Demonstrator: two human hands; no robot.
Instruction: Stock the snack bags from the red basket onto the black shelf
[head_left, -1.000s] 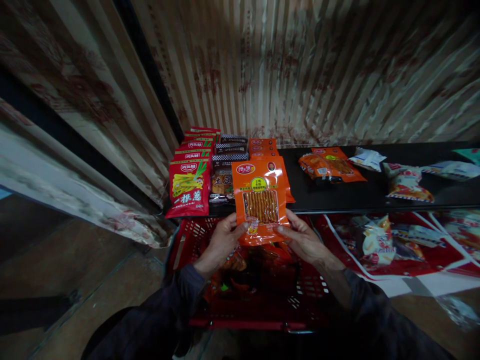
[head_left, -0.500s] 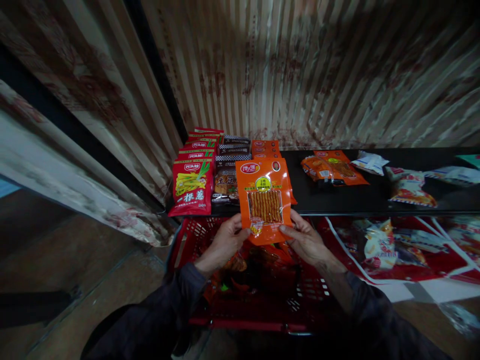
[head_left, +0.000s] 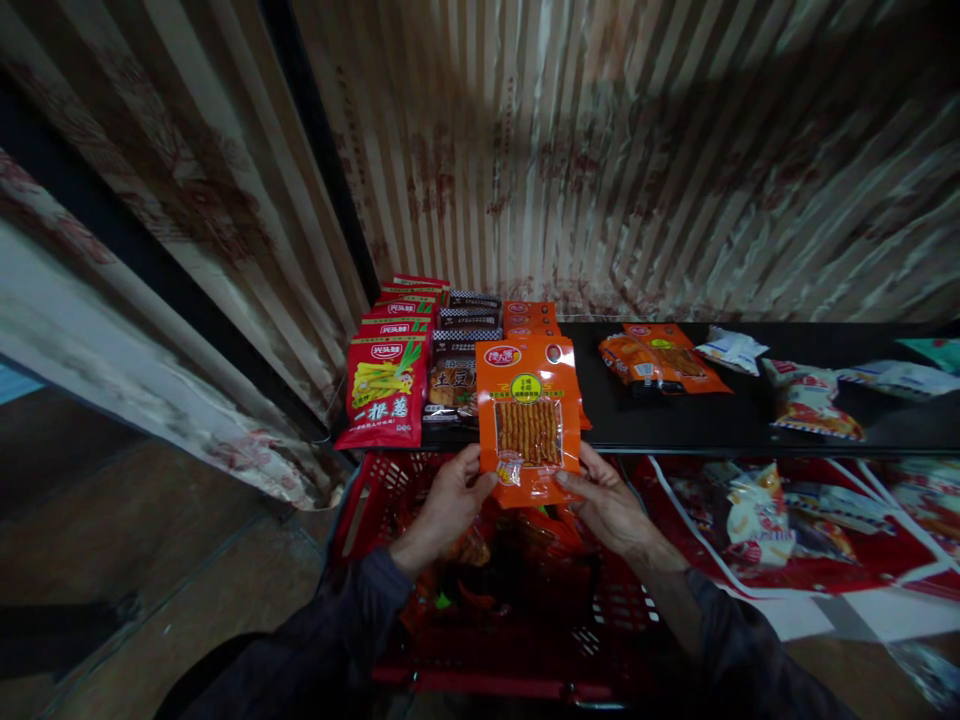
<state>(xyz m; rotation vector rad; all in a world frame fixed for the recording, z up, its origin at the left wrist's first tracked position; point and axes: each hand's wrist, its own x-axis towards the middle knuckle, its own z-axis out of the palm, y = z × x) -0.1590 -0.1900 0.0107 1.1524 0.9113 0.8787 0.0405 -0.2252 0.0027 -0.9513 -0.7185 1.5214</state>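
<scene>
An orange snack packet [head_left: 529,425] with a clear window showing brown sticks is held upright between my two hands. My left hand [head_left: 450,500] pinches its lower left edge, and my right hand [head_left: 615,505] grips the lower right edge. Behind it, a row of orange packets [head_left: 529,312] stands on the black shelf [head_left: 600,420], mostly hidden. To their left are dark potato snack packets [head_left: 451,375] and red snack packets [head_left: 384,390], each in an overlapping row. Below my hands, a red basket [head_left: 375,520] holds more orange packets.
Loose orange bags [head_left: 656,360] and white bags [head_left: 731,350] lie farther right on the shelf. A red bag with white straps [head_left: 709,535], containing snack bags, sits below the right part. A black post [head_left: 322,140] and striped curtain [head_left: 600,150] bound the shelf.
The whole view has shifted slightly, so the shelf and packets appear lower. Both hands keep hold of the orange packet, almost unchanged relative to the shelf.
</scene>
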